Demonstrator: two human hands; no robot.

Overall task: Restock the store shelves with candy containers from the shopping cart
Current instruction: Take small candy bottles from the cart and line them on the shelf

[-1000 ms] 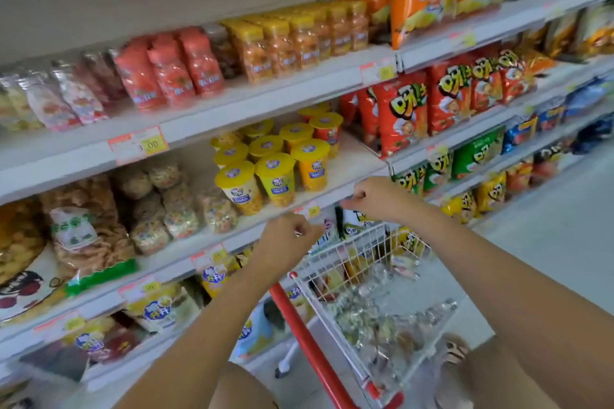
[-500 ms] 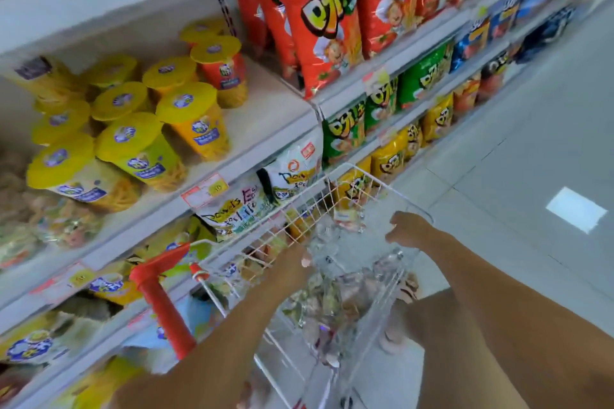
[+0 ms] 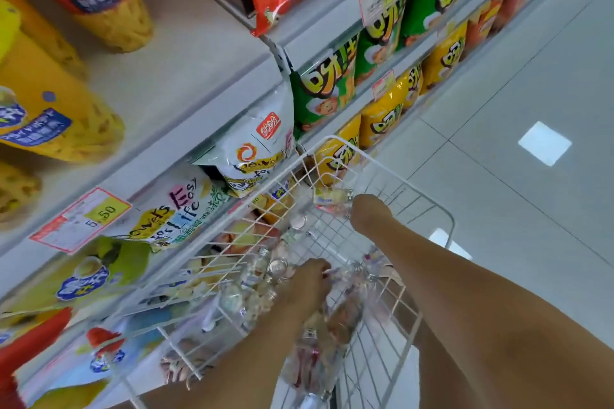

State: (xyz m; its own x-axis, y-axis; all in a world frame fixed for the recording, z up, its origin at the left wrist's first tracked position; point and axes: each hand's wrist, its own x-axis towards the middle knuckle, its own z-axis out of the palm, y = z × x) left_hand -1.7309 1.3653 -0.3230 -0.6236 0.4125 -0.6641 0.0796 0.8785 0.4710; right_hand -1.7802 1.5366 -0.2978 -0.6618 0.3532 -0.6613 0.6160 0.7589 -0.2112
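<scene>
Two hands inside one white wire shopping cart, lower centre, between white store shelves left and pale tiled floor right. The right hand grips one clear candy container; the left hand is among others, grasp unclear.

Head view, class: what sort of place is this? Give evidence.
Likely a grocery store aisle: shelves of snack bags, price tags on shelf edges, a wire shopping cart holding candy containers.
</scene>
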